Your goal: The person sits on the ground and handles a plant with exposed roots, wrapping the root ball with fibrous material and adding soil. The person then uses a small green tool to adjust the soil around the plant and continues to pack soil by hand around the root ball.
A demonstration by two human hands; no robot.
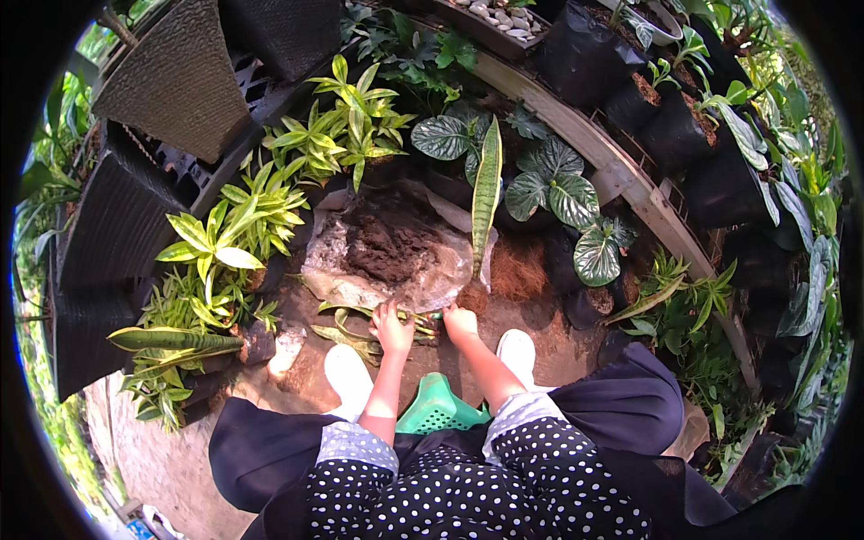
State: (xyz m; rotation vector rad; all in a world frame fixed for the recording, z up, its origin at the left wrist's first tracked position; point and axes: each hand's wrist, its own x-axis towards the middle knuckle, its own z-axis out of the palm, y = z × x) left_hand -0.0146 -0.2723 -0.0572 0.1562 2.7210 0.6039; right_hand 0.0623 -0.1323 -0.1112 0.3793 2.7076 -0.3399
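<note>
My left hand (393,329) grips a cut snake plant leaf (343,312) low over the ground, its fingers curled around it. My right hand (460,324) is closed on a small tool with a teal part (435,315); the fingers hide most of it, so its kind is unclear. More yellow-edged leaves (351,339) lie by the left hand. Just beyond the right hand, an upright snake plant (487,196) rises from a brown, fibrous root ball (472,297). Dark soil (391,246) lies on a crumpled clear plastic sheet (320,266) ahead of both hands.
A heap of brown coir fibre (518,270) lies right of the sheet. Variegated plants (216,246) line the left, and dark-leaved plants (553,189) the right. A wooden rail (634,185) curves behind them. Between my white shoes (347,378) is a green plastic stool (435,401).
</note>
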